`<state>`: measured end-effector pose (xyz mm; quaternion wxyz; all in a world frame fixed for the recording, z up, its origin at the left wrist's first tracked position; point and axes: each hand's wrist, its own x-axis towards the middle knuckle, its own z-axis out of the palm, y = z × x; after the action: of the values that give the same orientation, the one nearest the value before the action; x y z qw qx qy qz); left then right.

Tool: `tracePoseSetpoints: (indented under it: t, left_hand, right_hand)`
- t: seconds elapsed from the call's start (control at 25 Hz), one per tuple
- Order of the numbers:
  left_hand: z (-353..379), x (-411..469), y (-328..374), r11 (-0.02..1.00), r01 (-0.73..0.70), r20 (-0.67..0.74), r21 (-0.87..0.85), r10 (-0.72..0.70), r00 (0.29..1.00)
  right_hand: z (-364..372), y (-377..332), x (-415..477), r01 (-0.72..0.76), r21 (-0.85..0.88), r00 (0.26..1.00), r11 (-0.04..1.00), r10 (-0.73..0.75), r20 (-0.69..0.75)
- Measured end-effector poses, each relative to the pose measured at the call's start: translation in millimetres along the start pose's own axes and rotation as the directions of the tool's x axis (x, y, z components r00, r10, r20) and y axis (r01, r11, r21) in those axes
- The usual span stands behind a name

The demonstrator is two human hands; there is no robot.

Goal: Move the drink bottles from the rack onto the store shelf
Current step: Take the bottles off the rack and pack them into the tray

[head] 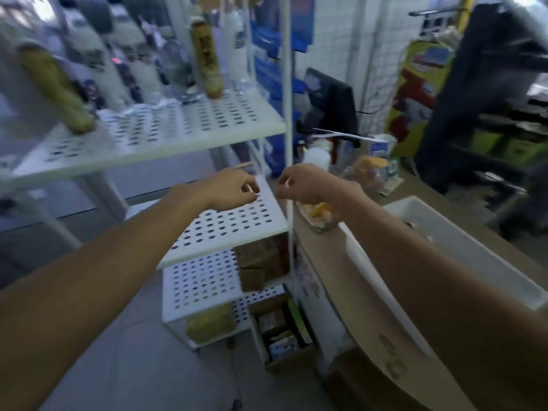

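Reaching over the white perforated rack (237,226), my left hand (234,188) and right hand (308,183) hover loosely curled, gripping nothing — a yellow-green bottle (207,57) stands on the shelf above (178,129).

One camera sits on the person's head. It looks forward and down from close by at the white rack (237,223).
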<state>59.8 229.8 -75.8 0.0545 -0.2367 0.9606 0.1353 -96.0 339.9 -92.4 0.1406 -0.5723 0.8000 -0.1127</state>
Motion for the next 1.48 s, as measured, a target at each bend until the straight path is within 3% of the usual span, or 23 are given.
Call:
tracePoseSetpoints:
  t: [0.24,0.56,0.76,0.92,1.16,1.36,1.48]
  left_hand:
    - [-66,-54,-104,0.989,0.143,-0.138,-0.024,-0.145,0.98]
    - [-120,-91,-214,0.977,0.212,-0.23,-0.025,-0.212,0.95]
    - [-133,-116,-275,0.959,0.269,-0.371,-0.086,-0.282,0.885]
    - [-122,-126,-312,0.945,0.306,-0.359,-0.117,-0.328,0.874]
    - [-121,-110,-330,0.942,0.307,-0.491,-0.139,-0.335,0.804]
    - [-127,-78,-345,0.935,0.32,-0.513,-0.156,-0.353,0.782]
    - [-130,-64,-355,0.924,0.338,-0.521,-0.179,-0.381,0.764]
  right_hand:
    - [-35,-116,69,0.209,-0.048,0.976,0.977,-0.211,-0.061]
    - [-38,-249,143,0.255,-0.13,0.963,0.958,-0.263,-0.054]
    - [-25,-300,181,0.287,-0.037,0.954,0.957,-0.289,-0.076]
    - [-14,-314,211,0.279,-0.008,0.956,0.96,-0.278,-0.097]
    - [-3,-333,259,0.263,0.015,0.96,0.965,-0.261,-0.097]
    - [-7,-349,300,0.3,0.255,0.941,0.919,-0.241,-0.235]
    - [-15,-360,323,0.367,0.485,0.916,0.794,-0.218,-0.337]
